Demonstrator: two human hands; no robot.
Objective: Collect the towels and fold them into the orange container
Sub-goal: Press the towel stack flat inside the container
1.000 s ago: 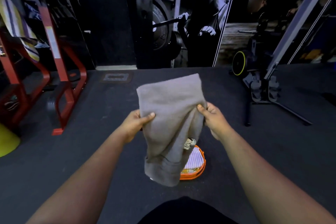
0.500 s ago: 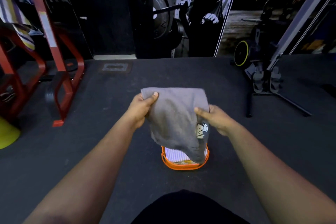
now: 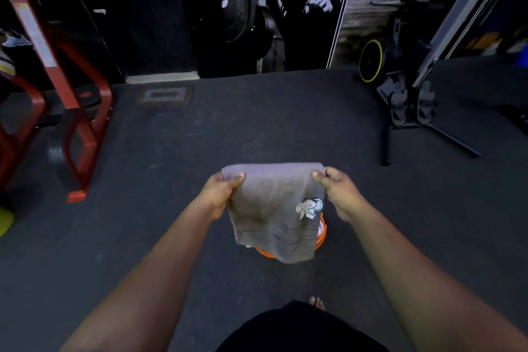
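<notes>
Foot: bare toes (image 3: 317,302) are showing at the lower edge, resting on the floor (image 3: 143,223) near the viewer.
Orange container: the orange container (image 3: 321,237) is sitting on the floor directly under the towel, only slivers of its rim peeking out at the right and lower edges.
Towel: the grey towel (image 3: 274,208) is hanging folded between both hands, above the container, its elephant emblem (image 3: 309,208) facing the camera near the right side.
Left hand: the left hand (image 3: 221,194) is pinching the towel's upper left corner, thumb on top.
Right hand: the right hand (image 3: 340,193) is pinching the upper right corner, fingers curled around the edge.
Further back: a red rack (image 3: 71,111) is standing to the left, a black stand (image 3: 411,111) to the right.
</notes>
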